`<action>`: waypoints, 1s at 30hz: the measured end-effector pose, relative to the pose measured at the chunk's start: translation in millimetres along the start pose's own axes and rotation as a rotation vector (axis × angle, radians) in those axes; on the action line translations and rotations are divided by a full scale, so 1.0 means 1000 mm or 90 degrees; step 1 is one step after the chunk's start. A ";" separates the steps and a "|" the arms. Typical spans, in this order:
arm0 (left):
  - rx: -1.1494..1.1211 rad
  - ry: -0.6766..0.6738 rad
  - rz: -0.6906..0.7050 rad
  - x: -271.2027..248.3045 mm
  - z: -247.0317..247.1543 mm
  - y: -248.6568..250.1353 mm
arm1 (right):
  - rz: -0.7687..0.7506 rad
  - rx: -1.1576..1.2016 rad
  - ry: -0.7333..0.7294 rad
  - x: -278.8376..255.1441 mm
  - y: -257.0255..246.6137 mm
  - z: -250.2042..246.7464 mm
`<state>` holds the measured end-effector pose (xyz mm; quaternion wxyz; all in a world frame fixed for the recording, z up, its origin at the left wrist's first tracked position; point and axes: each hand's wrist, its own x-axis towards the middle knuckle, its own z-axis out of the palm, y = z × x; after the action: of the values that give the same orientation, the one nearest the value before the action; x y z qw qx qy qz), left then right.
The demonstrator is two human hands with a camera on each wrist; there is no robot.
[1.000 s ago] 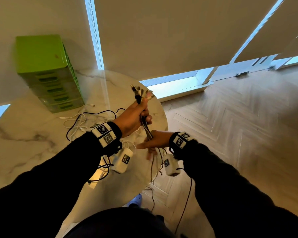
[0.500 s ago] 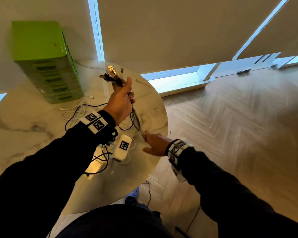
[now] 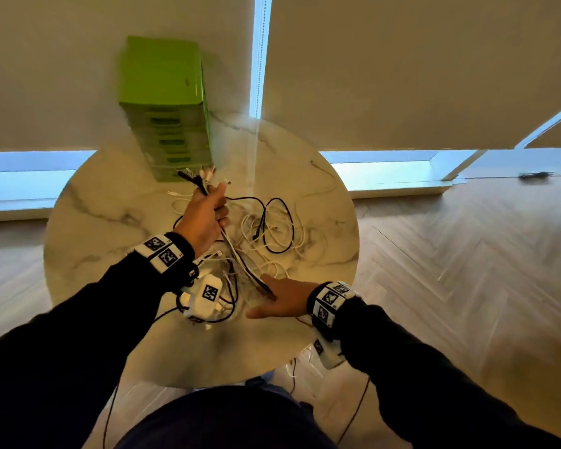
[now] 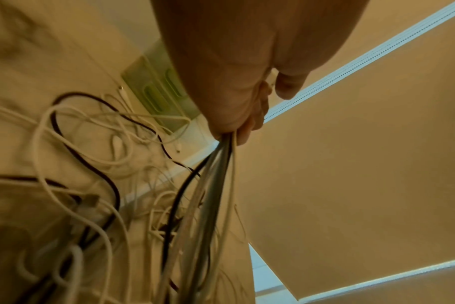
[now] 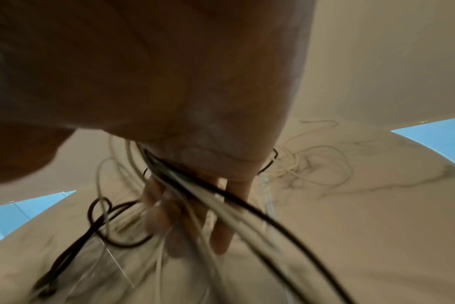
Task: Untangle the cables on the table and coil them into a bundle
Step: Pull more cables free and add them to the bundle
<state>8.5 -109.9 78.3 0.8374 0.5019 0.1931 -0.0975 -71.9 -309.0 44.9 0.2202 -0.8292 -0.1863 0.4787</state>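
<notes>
Several black and white cables lie tangled [image 3: 272, 228] on a round marble table [image 3: 94, 222]. My left hand [image 3: 204, 218] is raised over the table and grips a bundle of cable ends, with the plugs [image 3: 201, 178] sticking out above the fist. From the fist [image 4: 229, 82] the bundle [image 4: 216, 174] runs taut and slanting down to my right hand [image 3: 282, 301] near the table's front edge. That hand is palm down with straight fingers [image 5: 221, 232], and the strands [image 5: 247, 205] pass across the palm and between the fingers.
A green drawer box [image 3: 166, 108] stands at the back of the table, just beyond the plugs. More loose cable [image 3: 321, 186] trails toward the right rim. Wooden floor [image 3: 467, 270] lies to the right, and blinds with a window behind.
My left hand has carried the cable ends forward and left, toward the green box. My right hand has stayed low on the bundle near the table's front edge. More loose cable shows on the table.
</notes>
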 end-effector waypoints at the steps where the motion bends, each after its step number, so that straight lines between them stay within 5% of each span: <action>1: 0.009 0.005 0.009 0.000 -0.005 0.002 | -0.021 0.008 0.004 0.001 -0.001 -0.009; 5: 0.007 0.031 0.031 0.007 -0.017 0.007 | -0.021 0.100 0.089 0.012 0.002 -0.054; 9: -0.013 0.052 0.031 0.011 -0.022 0.007 | -0.051 -0.053 0.198 0.049 0.014 -0.092; 14: -0.002 0.101 0.032 0.005 -0.032 -0.008 | -0.175 -0.169 0.143 0.100 -0.007 -0.076; 17: 0.035 0.127 0.029 -0.001 -0.042 -0.019 | -0.143 -0.250 0.077 0.123 -0.017 -0.052; 25: 0.033 0.197 0.026 -0.014 -0.062 -0.033 | -0.086 -0.331 0.161 0.153 -0.013 -0.039; 30: 0.084 0.207 0.026 -0.020 -0.065 -0.039 | -0.135 -0.334 0.170 0.155 -0.024 -0.045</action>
<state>-38.5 -72.0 28.0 0.7623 0.5685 0.3092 -0.0105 38.1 -216.6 -32.5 0.0701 -0.8894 -0.3580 0.2754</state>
